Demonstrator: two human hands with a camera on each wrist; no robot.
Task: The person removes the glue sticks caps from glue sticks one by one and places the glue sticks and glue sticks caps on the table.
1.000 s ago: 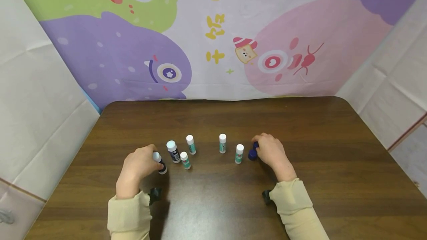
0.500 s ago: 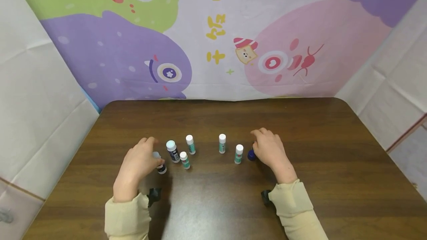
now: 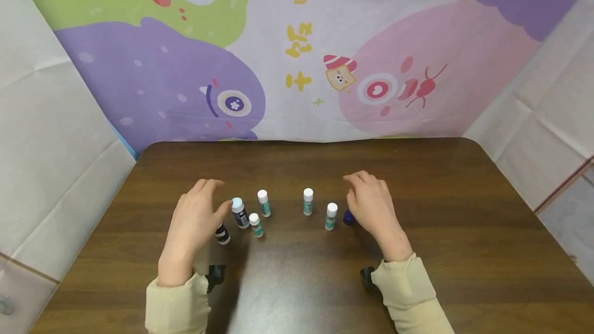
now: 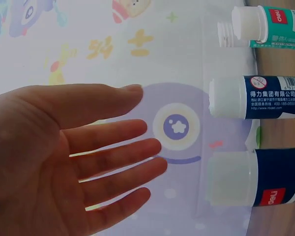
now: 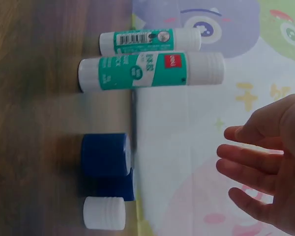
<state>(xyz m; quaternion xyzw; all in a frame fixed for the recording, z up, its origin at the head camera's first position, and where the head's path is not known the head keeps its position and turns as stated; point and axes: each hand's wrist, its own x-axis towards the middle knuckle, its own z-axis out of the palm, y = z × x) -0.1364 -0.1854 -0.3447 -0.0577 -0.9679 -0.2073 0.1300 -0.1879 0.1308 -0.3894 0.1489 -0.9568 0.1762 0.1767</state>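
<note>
My left hand (image 3: 192, 223) hovers over a dark-blue glue stick (image 3: 223, 234) that stands at the far left, its top hidden behind the thumb. The left wrist view shows that hand with fingers spread, holding nothing, apart from two dark-blue glue sticks (image 4: 273, 97) and a teal one (image 4: 285, 27). My right hand (image 3: 373, 207) is raised above a blue cap (image 3: 348, 217). Seen from the right wrist, its loosely bent fingers (image 5: 248, 169) hold nothing; two blue caps (image 5: 105, 155) and a white cap (image 5: 104, 213) stand below.
Between the hands stand several upright white-capped teal glue sticks, among them one at left (image 3: 256, 226), one at back (image 3: 308, 202) and one near the right hand (image 3: 331, 216). A cartoon-printed cloth (image 3: 297, 66) hangs behind the brown table (image 3: 297, 282).
My left hand has come off the dark-blue glue stick, and its fingers have opened out. My right hand has risen away from the blue caps. The glue sticks have stayed in place.
</note>
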